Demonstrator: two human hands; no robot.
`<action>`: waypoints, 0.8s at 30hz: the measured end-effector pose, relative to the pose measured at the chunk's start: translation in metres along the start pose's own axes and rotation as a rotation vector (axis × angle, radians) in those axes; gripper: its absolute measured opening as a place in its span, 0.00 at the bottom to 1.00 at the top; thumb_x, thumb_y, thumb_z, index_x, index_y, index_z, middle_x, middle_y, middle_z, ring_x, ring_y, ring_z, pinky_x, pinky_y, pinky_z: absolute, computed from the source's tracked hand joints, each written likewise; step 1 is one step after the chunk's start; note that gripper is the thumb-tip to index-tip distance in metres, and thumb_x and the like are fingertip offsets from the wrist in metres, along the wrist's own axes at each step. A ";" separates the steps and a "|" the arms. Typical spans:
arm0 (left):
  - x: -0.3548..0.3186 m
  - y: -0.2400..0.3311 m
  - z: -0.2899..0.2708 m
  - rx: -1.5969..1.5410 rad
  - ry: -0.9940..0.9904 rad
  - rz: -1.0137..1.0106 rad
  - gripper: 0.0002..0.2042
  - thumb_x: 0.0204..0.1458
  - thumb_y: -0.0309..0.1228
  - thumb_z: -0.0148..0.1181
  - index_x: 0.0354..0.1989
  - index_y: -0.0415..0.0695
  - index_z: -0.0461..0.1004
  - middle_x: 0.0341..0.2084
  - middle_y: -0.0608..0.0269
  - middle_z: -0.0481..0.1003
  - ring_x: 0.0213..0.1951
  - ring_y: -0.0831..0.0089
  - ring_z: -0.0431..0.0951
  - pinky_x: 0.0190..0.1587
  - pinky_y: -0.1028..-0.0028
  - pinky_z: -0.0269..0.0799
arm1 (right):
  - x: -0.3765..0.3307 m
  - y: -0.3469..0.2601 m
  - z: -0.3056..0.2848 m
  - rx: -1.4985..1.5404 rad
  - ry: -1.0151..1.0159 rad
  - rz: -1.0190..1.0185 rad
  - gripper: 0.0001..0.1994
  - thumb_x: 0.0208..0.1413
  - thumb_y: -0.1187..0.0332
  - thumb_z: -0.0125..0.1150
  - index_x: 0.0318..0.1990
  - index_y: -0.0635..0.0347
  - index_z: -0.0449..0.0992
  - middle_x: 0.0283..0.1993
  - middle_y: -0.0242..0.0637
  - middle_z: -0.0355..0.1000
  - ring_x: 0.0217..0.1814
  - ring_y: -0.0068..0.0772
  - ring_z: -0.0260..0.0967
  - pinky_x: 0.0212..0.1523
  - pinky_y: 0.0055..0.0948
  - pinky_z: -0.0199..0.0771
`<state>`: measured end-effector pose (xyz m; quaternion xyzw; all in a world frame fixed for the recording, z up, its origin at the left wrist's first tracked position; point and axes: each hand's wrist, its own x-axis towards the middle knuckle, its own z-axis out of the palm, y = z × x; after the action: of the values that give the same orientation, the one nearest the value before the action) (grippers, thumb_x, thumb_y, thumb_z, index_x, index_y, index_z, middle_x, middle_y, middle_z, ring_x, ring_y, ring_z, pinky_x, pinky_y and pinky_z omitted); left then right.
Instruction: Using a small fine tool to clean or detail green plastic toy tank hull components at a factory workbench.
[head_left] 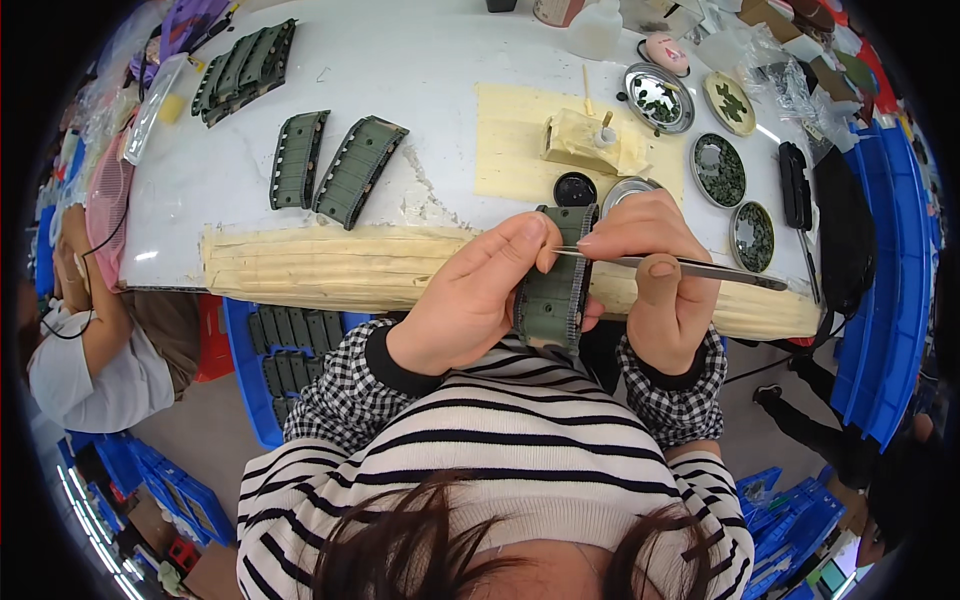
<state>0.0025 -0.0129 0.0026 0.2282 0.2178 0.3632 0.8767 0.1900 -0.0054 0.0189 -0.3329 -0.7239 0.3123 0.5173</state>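
My left hand (455, 305) is closed on a dark green ribbed panel (550, 300), held upright in front of my chest over the padded table edge. Its thumb and forefinger are at the panel's upper part. In my right hand (665, 300) is a pair of metal tweezers (725, 271), their tips reaching left across the panel to the left fingertips. Whether the tips pinch a small part cannot be made out. Two similar panels, a narrower one (298, 160) and a wider one (360, 172), lie left of centre on the table.
More panels (245, 72) are stacked at the far left. On the right stand several round dishes (719, 170) of small green pieces, and a tape-covered block (580, 150) on yellow paper (505, 130). A blue crate (240, 370) of panels sits below the padded edge (310, 268). Someone (90, 340) sits at left.
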 end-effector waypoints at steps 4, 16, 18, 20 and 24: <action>-0.001 0.001 0.000 0.017 -0.006 -0.012 0.16 0.68 0.43 0.35 0.34 0.44 0.59 0.30 0.52 0.74 0.34 0.67 0.79 0.37 0.73 0.77 | -0.001 0.001 0.001 0.011 -0.008 0.028 0.11 0.61 0.67 0.51 0.36 0.63 0.78 0.33 0.35 0.76 0.36 0.35 0.69 0.44 0.33 0.64; -0.005 0.002 -0.002 0.079 0.061 0.019 0.16 0.68 0.42 0.36 0.32 0.44 0.60 0.40 0.51 0.72 0.34 0.67 0.80 0.38 0.71 0.78 | -0.002 0.001 0.001 0.009 0.077 0.017 0.14 0.63 0.63 0.50 0.37 0.65 0.79 0.34 0.38 0.75 0.37 0.34 0.68 0.43 0.33 0.64; -0.013 0.011 0.000 0.132 0.126 0.036 0.16 0.67 0.44 0.36 0.31 0.45 0.59 0.43 0.49 0.71 0.34 0.64 0.81 0.39 0.67 0.80 | -0.004 0.000 0.004 0.017 0.167 0.023 0.15 0.64 0.62 0.50 0.38 0.66 0.79 0.34 0.40 0.75 0.37 0.33 0.67 0.43 0.32 0.65; -0.022 0.021 -0.004 0.151 0.180 0.117 0.16 0.67 0.43 0.36 0.31 0.45 0.59 0.46 0.47 0.69 0.35 0.64 0.80 0.39 0.67 0.80 | -0.002 -0.003 0.008 -0.011 0.199 0.090 0.12 0.63 0.67 0.52 0.38 0.68 0.78 0.35 0.41 0.75 0.36 0.32 0.68 0.39 0.29 0.67; -0.030 0.034 -0.025 0.142 0.234 0.339 0.15 0.68 0.40 0.37 0.33 0.43 0.60 0.48 0.48 0.69 0.39 0.62 0.80 0.43 0.64 0.79 | 0.009 0.000 0.036 -0.097 0.167 0.229 0.06 0.58 0.74 0.58 0.39 0.66 0.78 0.34 0.40 0.74 0.32 0.30 0.69 0.32 0.26 0.68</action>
<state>-0.0483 -0.0076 0.0081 0.2791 0.3020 0.5131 0.7534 0.1537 -0.0019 0.0139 -0.4628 -0.6500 0.3052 0.5198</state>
